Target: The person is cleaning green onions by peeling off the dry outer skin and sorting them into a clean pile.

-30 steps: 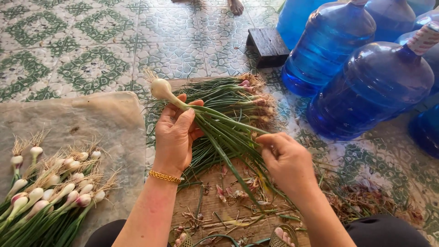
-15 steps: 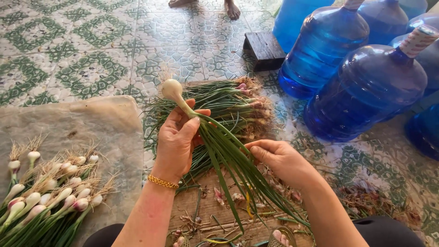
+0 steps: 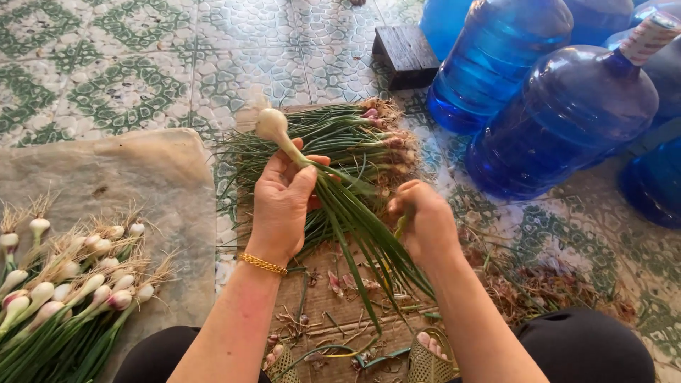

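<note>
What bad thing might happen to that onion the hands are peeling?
The right hand pinches one green leaf while the left hand grips the spring onion; a hard tug might snap a good leaf off. The peelings on the cardboard lie close to the sandalled toes, so scraps may stick there.

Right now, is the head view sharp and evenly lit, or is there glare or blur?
Head view: soft, even daylight, no hard shadows; left hand, right hand and the held spring onion are sharp; mild sheen on the blue water jugs; slight wide-angle stretch at the edges.
</note>
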